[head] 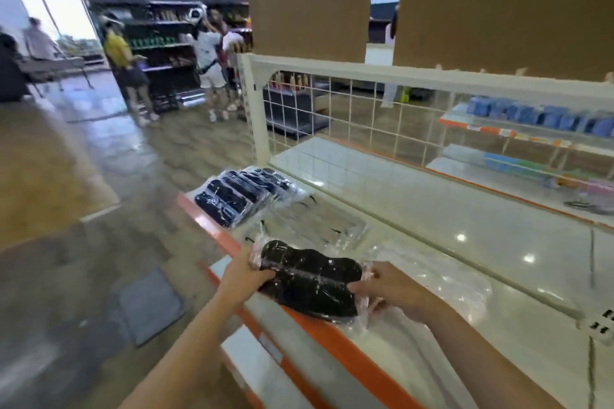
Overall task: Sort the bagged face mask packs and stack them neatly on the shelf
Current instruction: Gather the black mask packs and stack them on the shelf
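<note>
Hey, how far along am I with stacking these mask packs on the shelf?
Done: one row of black packs sits at the shelf corner. In hand: both the left hand and right hand grip a black pack at the front edge. Left: the loose clear bags between still look unsorted.

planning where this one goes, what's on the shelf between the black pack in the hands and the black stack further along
In the head view, clear bags of white masks lie flat on the shelf between the held black pack and the black stack.
</note>
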{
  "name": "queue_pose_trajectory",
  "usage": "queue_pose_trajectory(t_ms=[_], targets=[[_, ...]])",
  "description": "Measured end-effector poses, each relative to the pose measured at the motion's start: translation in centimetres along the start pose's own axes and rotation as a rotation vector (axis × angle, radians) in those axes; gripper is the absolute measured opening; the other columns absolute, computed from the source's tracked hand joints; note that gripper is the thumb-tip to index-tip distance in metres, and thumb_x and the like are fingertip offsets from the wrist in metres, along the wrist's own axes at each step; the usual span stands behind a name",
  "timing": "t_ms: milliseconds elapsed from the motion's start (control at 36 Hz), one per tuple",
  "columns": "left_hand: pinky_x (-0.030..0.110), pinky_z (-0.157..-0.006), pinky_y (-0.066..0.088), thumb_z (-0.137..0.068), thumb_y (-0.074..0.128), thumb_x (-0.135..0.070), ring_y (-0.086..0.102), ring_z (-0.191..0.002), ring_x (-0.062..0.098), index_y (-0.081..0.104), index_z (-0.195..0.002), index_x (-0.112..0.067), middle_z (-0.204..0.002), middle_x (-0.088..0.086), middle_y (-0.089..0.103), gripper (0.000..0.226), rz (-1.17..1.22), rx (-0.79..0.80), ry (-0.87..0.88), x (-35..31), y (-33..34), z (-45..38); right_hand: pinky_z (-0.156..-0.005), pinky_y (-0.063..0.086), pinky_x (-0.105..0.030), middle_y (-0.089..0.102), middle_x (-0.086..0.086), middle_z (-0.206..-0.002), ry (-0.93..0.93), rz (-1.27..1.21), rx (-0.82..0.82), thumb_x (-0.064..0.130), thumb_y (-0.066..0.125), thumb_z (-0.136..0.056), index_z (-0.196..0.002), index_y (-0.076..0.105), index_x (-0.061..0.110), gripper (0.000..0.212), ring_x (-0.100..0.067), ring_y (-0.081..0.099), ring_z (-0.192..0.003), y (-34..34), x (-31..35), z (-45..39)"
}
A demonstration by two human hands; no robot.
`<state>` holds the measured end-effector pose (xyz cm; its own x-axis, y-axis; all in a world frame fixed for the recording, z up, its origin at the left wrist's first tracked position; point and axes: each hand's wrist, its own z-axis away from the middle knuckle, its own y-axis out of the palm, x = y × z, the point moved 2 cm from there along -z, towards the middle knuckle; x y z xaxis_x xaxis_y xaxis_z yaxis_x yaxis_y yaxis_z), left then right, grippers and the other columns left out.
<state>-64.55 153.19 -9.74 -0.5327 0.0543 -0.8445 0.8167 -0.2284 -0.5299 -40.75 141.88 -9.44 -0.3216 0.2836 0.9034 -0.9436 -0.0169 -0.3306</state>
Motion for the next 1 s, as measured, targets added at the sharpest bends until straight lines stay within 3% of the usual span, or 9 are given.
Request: queue_pose_trajectory(t_ms=[83,167,250,361,444,500,667,806,1000], targets=[[0.012,-0.059,0.04,-0.078,0.069,0.0,0.053,-0.076,0.014,0.046,-0.113,-0.022,-0.096,0.003,0.058,0.047,-0.022,0.036,-0.002,1.3,-2.7,-3.0,-0.05,0.048,-0.024,0.063,-0.005,-0.066,0.004,0.049,0.006,0.038,0.066,-0.085,-0.083,0.055,0.014,0.026,-0.015,0.059,-0.053,2.6,2.3,-3.8],[0.015,-0.057,0.039,-0.078,0.068,-0.001,0.054,-0.076,0.014,0.047,-0.101,-0.019,-0.093,0.004,0.059,0.036,-0.057,0.047,-0.03,2.8,-5.9,-7.2,-0.046,0.04,-0.023,0.047,0.003,-0.051,0.029,0.076,-0.022,0.037,0.07,-0.082,-0.065,0.044,0.014,0.038,-0.012,0.047,-0.043,4.9,4.1,-8.1],[0.025,-0.065,0.045,-0.076,0.069,-0.005,0.055,-0.08,0.021,0.047,-0.086,-0.018,-0.083,0.004,0.057,0.028,-0.091,0.025,-0.027,3.7,-9.1,-11.6,-0.056,0.033,-0.03,0.042,-0.002,-0.057,0.022,0.123,-0.053,0.041,0.072,-0.079,-0.065,0.043,0.017,0.04,-0.016,0.04,-0.052,7.6,6.0,-12.2],[0.024,-0.064,0.04,-0.071,0.071,0.0,0.047,-0.069,0.015,0.045,-0.082,-0.017,-0.074,-0.002,0.045,0.033,0.025,-0.138,-0.009,4.8,-12.5,-16.9,-0.046,0.038,-0.023,0.05,0.002,-0.051,0.04,0.089,-0.132,0.031,0.069,-0.084,-0.069,0.05,0.017,0.028,-0.01,0.046,-0.043,10.9,8.8,-17.2],[0.033,-0.085,0.043,-0.075,0.075,-0.005,0.051,-0.093,0.024,0.049,-0.11,-0.005,-0.102,0.008,0.05,0.044,0.045,-0.328,0.01,6.3,-14.1,-20.8,-0.057,0.047,-0.033,0.055,0.001,-0.054,0.036,0.098,-0.183,0.042,0.069,-0.082,-0.07,0.055,0.018,0.03,-0.013,0.053,-0.049,12.9,10.0,-21.0],[0.04,-0.099,0.039,-0.072,0.074,-0.02,0.047,-0.111,0.031,0.049,-0.119,0.0,-0.12,0.017,0.048,0.057,-0.06,-0.399,-0.038,7.9,-14.7,-23.0,-0.05,0.043,-0.018,0.054,-0.002,-0.057,0.053,0.083,-0.219,0.03,0.064,-0.089,-0.075,0.054,0.014,0.023,-0.005,0.05,-0.04,14.1,10.7,-22.8],[0.03,-0.097,0.031,-0.081,0.059,-0.005,0.045,-0.113,0.025,0.059,-0.107,-0.007,-0.118,0.01,0.051,0.026,-0.294,-0.126,0.146,9.7,-12.5,-23.8,-0.058,0.038,-0.023,0.046,0.007,-0.061,0.112,0.327,-0.409,0.022,0.057,-0.092,-0.063,0.039,0.025,0.035,-0.006,0.043,-0.054,15.7,11.3,-27.3],[0.029,-0.094,0.038,-0.086,0.059,-0.02,0.05,-0.106,0.018,0.057,-0.117,-0.012,-0.118,0.002,0.048,0.032,-0.362,-0.112,0.255,10.3,-11.4,-24.5,-0.064,0.044,-0.027,0.056,0.0,-0.073,0.007,0.427,-0.387,0.019,0.056,-0.093,-0.078,0.055,0.015,0.015,-0.017,0.055,-0.07,17.3,13.4,-29.5],[0.036,-0.114,0.014,-0.094,0.041,-0.048,0.04,-0.126,0.017,0.046,-0.131,-0.023,-0.131,-0.004,0.044,0.045,-0.76,0.061,0.339,10.9,-10.7,-24.7,-0.075,0.046,-0.03,0.059,-0.003,-0.084,0.095,0.575,-0.28,0.019,0.058,-0.092,-0.088,0.056,0.014,0.007,-0.021,0.059,-0.082,17.7,13.3,-30.9]])
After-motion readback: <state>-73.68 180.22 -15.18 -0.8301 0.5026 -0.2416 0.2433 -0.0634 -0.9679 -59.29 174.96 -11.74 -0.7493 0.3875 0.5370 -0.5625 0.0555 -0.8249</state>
